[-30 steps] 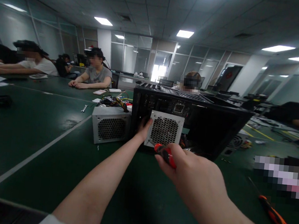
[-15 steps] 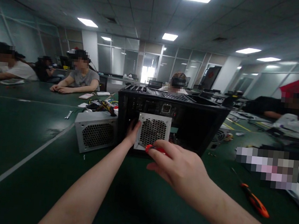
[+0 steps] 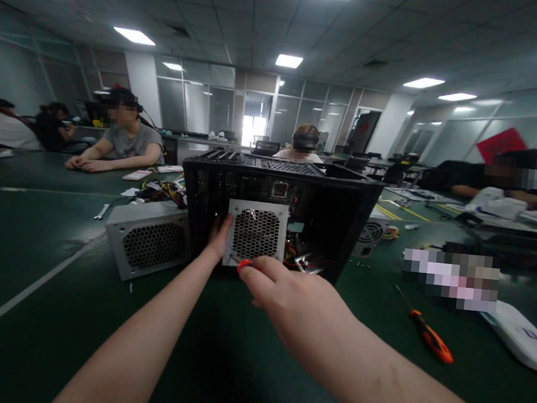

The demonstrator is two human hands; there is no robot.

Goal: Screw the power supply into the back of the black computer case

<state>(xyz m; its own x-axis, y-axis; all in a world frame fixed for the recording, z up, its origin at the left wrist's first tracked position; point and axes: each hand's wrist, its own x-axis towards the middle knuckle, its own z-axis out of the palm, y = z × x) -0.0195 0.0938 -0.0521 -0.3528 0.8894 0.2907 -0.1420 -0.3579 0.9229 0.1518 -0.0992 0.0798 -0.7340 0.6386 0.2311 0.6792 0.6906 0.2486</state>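
A black computer case stands on the green table, its open side facing me. In it, near the left, sits a silver power supply with a honeycomb grille. My left hand rests against the left edge of that power supply, fingers partly hidden inside the case; whether they grip it cannot be told. My right hand is closed round a red-handled screwdriver at the supply's lower left corner. The screwdriver's tip is too small to make out.
A second silver power supply with cables lies left of the case, a third to the right. An orange-black screwdriver, a wrench and a white device lie on the table. Several people sit around.
The view has turned slightly, so the case appears further left. My right hand's fingers have closed more round the red handle. My left hand remains at the power supply's edge.
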